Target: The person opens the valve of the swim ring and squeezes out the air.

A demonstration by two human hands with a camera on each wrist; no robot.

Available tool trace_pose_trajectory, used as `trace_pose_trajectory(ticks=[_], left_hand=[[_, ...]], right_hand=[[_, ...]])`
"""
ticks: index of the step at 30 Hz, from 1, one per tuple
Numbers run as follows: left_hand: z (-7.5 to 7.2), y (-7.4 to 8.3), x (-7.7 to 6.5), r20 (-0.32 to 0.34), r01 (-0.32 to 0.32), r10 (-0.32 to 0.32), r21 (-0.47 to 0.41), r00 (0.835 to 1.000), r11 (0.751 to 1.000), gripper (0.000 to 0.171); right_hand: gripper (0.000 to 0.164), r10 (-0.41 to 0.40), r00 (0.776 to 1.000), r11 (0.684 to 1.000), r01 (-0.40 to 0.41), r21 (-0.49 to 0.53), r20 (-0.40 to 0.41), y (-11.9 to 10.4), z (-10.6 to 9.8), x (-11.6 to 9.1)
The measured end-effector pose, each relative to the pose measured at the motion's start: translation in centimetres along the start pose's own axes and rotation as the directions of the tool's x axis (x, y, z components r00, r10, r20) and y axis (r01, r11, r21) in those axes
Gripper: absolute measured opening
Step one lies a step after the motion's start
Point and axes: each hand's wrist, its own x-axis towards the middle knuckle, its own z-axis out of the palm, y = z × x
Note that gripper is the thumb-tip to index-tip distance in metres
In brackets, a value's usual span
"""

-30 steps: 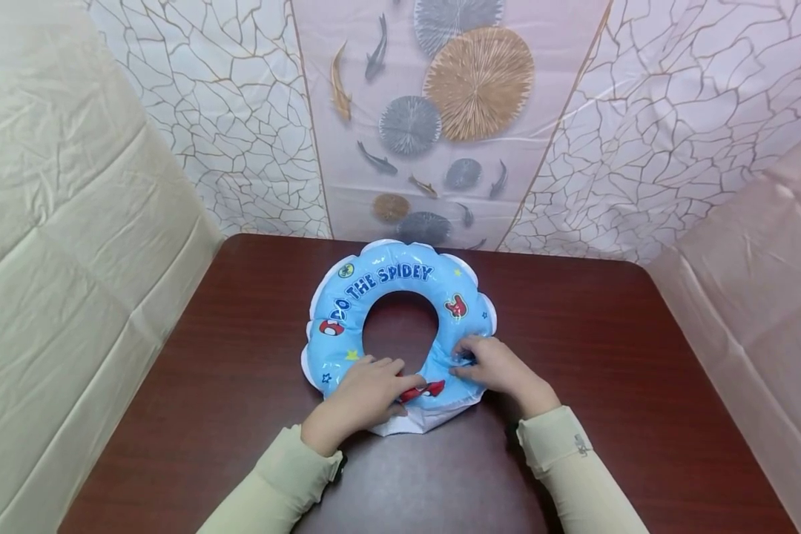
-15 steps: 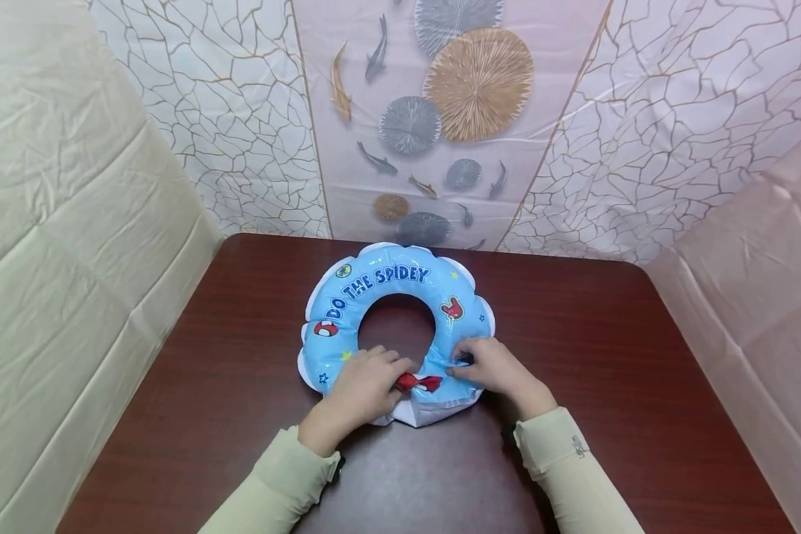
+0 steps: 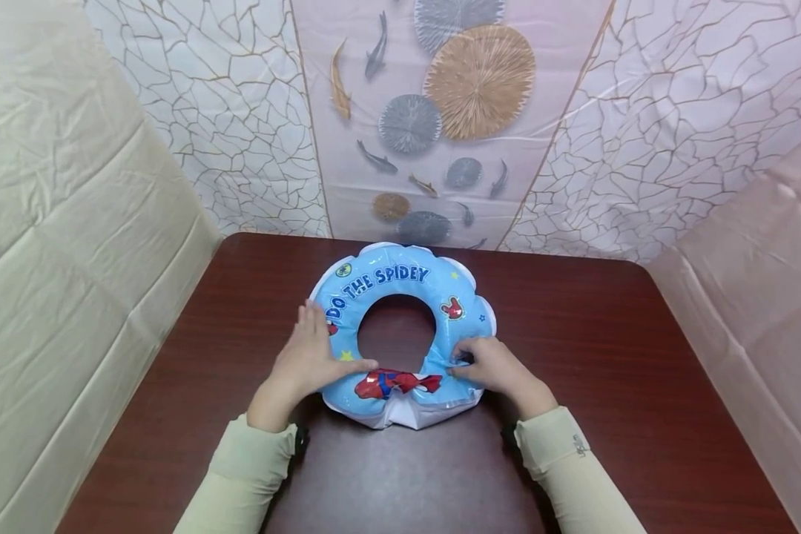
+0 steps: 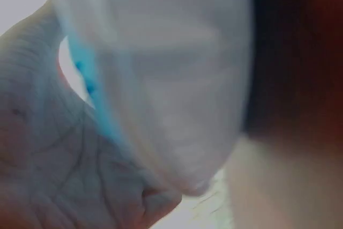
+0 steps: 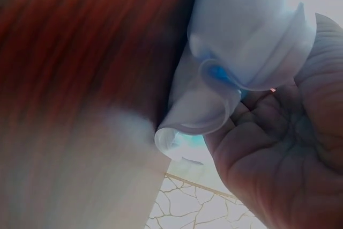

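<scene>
Left hand [image 3: 303,363] has shifted from the front section to the left side of the blue inflatable ring [image 3: 407,273], exposing more of the red figure print [image 3: 398,383]. Its fingers are straight, with the thumb extended across the ring's upper face. Right hand [image 3: 497,368] has curled fingers and pinches the ring at its lower right. The ring lies on the dark red desk [image 3: 574,334], lettered face up, near the patterned backdrop [image 3: 410,126].
</scene>
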Motion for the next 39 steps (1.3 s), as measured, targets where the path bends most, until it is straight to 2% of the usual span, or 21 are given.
trace_pose_trajectory(ticks=[4,8,13,17,21,25,39], left_hand=[[0.9,0.0,0.2,0.117,-0.004,0.015,-0.091,0.993,0.996,0.146],[1.4,0.5,0.3,0.156,-0.029,0.046,-0.111,0.987,0.993,0.147],[2.4,1.3,0.6,0.129,-0.066,0.071,-0.041,0.989,0.997,0.157],[3.0,1.7,1.0,0.112,-0.079,0.08,-0.008,0.99,0.997,0.156],[3.3,1.9,1.3,0.125,-0.076,0.073,0.022,0.989,0.997,0.154],[3.5,2.0,1.4,0.148,-0.069,0.061,0.052,0.987,0.996,0.153],[3.5,2.5,1.4,0.156,-0.061,0.045,0.101,0.987,0.993,0.148]], right_hand=[[0.013,-0.017,1.0,1.0,0.017,-0.013,-0.011,0.0,0.0,0.0],[0.012,-0.014,1.0,1.0,0.014,-0.016,-0.007,-0.1,0.1,0.1],[0.012,-0.008,1.0,1.0,0.008,-0.016,0.003,0.0,0.1,0.1],[0.012,-0.019,1.0,1.0,0.019,-0.021,-0.007,0.0,0.0,0.2],[0.013,-0.024,1.0,0.999,0.024,-0.027,-0.007,-0.3,-0.1,0.2],[0.015,-0.021,1.0,0.999,0.02,-0.043,-0.009,-0.4,0.0,0.1],[0.013,-0.026,1.0,0.999,0.026,-0.032,-0.008,-0.6,0.3,0.3]])
